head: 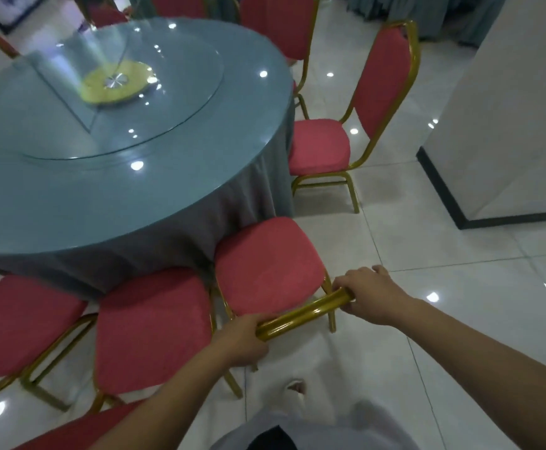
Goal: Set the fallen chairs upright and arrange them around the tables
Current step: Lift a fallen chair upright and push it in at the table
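Your left hand [244, 339] and right hand [367, 295] are both clamped on the gold top rail [304, 315] of the chair [266, 271] beside the desk [109, 196]. The metal frame looks stiff and smooth, probably not heavy, so you keep hold at the rail ends.

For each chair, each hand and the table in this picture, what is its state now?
Held chair: upright, seat against the tablecloth.
Left hand: closed on the gold top rail.
Right hand: closed on the same rail.
Chair to the right: upright, facing the table.
Two chairs to the left: upright, at the table.
Round table: covered, glass turntable on top.
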`<state>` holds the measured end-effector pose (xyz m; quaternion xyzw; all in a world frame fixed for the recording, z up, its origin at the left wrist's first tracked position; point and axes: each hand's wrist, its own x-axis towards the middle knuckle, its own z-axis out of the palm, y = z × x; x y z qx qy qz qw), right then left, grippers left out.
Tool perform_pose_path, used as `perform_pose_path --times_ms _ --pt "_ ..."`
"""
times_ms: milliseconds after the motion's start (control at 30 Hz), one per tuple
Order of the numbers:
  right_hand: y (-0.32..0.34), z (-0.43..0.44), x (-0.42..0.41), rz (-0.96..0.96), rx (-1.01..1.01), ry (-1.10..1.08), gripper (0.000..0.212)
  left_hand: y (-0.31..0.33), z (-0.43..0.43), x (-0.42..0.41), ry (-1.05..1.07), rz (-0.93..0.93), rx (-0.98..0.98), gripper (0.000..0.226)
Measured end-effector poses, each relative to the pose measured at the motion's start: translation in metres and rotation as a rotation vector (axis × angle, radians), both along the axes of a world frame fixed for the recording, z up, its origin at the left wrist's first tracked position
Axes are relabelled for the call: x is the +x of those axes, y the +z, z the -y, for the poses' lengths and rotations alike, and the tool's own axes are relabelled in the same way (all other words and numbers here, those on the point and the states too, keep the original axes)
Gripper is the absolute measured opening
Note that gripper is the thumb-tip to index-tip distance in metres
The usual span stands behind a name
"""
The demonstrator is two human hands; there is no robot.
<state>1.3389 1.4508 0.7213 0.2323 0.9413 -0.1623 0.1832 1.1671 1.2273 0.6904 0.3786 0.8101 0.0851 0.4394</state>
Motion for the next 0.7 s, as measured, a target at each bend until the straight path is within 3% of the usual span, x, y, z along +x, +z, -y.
perform_pose_path --times_ms 233,433,700 --pt "-0.015 -0.081 -0.011 0.078 -0.184 0.252 0.006 -0.004 -0.020 0.043 0.353 -0.383 0.033 0.036" --pt "-0.014 -0.144 -0.007 0.042 -0.192 0.347 0.008 0.010 -0.078 0.091 0.482 -0.399 -0.007 0.022" --pt "-0.013 -0.185 0.020 0.037 -0.160 0.485 0.007 0.009 -0.111 0.155 0.575 -0.395 -0.044 0.025"
